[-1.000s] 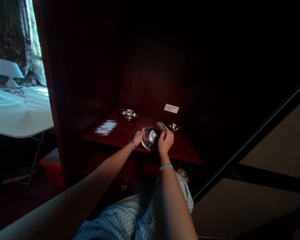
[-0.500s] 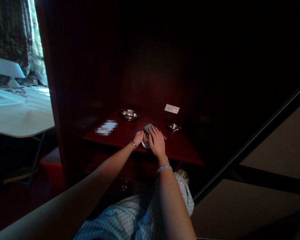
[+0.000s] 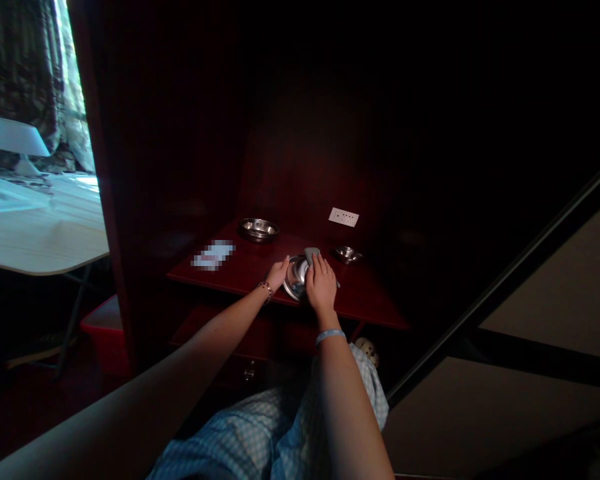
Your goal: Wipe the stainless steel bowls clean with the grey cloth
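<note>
Centre frame, on red shelf: steel bowl tipped on edge. L hand grips its left rim; R hand clamps grey pad against it. I judge bowl light, stiff, slick, so hold by rim; pad soft.

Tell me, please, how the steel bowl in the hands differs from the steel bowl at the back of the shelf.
The held bowl is tipped up on its edge; the back bowl sits flat, mouth up. The held bowl is steadied by the left hand while the right hand holds a grey cloth against it; the back bowl stands untouched. Both are round, shiny steel on the red shelf.
</note>
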A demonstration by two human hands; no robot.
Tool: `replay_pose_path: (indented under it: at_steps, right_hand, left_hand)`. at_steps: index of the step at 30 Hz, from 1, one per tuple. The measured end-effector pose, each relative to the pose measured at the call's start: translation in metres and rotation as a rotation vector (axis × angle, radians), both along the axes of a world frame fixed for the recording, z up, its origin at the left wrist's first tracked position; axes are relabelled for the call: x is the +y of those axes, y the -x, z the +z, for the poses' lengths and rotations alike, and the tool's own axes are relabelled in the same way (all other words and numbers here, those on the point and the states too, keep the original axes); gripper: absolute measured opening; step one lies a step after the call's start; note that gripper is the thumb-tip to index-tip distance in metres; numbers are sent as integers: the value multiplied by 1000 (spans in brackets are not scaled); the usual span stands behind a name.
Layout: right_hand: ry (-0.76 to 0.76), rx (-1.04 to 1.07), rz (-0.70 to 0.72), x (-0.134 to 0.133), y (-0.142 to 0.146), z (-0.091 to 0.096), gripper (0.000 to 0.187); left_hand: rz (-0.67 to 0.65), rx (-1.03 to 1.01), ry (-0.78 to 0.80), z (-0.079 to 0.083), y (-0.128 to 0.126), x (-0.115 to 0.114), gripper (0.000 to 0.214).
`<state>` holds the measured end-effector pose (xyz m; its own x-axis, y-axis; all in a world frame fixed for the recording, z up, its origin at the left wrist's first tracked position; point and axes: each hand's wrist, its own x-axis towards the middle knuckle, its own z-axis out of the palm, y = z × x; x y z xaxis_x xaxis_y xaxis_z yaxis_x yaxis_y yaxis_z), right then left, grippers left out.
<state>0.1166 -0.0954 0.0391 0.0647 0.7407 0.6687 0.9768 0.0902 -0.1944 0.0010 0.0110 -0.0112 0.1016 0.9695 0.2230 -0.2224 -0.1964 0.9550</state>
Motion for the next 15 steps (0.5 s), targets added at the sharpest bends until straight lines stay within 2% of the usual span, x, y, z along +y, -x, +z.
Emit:
replay_pose_path:
  at_steps: [11, 15]
  right_hand:
    - [114, 133, -291, -11, -3, 14, 48]
    - [176, 125, -333, -15, -2, 19, 49]
  left_hand:
    - [4, -9, -17, -1, 1, -1, 54]
    - [15, -24, -13, 0, 1, -4, 55]
